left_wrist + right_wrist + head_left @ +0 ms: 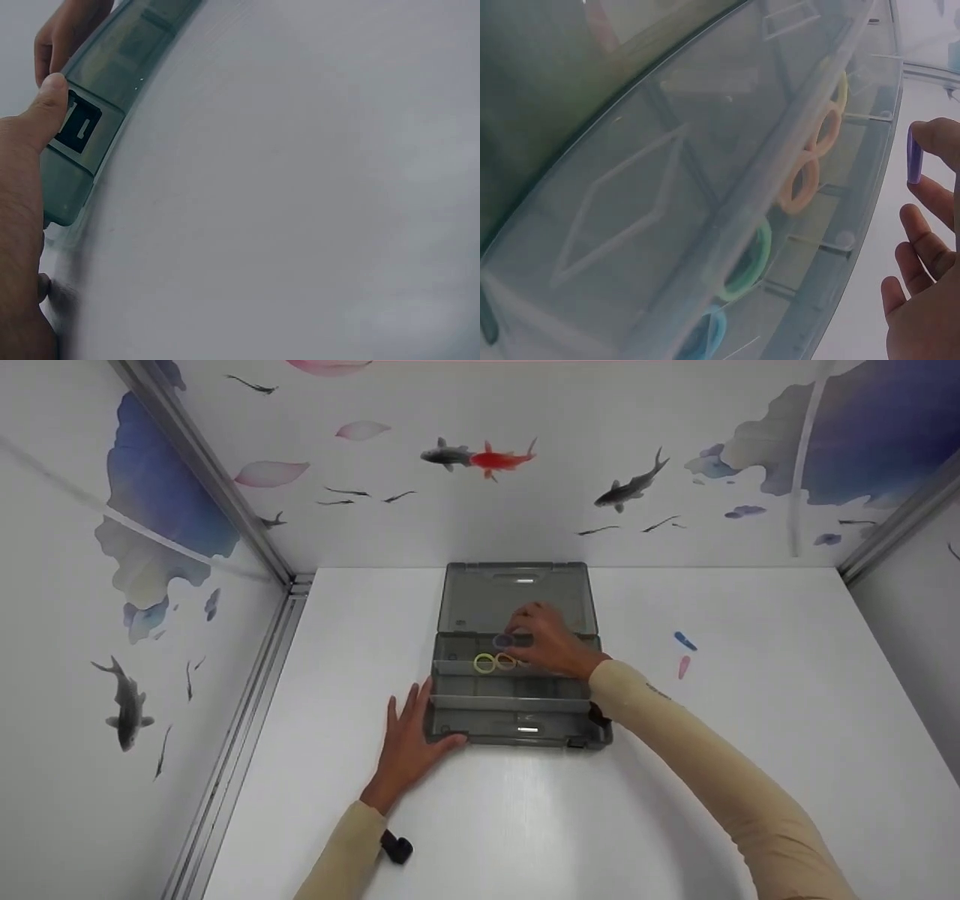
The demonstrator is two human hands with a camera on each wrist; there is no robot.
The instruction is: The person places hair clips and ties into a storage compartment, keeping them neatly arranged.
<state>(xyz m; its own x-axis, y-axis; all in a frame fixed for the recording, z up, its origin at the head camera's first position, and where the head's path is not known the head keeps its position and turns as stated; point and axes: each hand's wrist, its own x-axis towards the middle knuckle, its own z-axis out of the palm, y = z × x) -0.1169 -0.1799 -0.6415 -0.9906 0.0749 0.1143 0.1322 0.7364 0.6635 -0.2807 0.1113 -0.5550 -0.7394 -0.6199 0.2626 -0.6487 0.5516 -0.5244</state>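
A grey see-through compartment box [510, 704] lies with its lid [517, 598] folded back. Between thumb and index finger my right hand [551, 641] pinches a purple hair tie [914, 154], over the box's rear compartment. In that compartment a yellow hair tie [485, 663] and an orange hair tie [506, 661] lean along the divider. The right wrist view adds a second orange one, a green hair tie [756, 264] and a blue hair tie [709, 335]. My left hand [409, 754] rests straight-fingered against the box's front left corner, its thumb on the front edge.
To the right on the white table [750, 735] lie a blue hair clip [685, 641] and a pink hair clip [684, 667]. Behind the box rises a wall [555, 502] printed with fish; another wall [67, 660] stands on the left.
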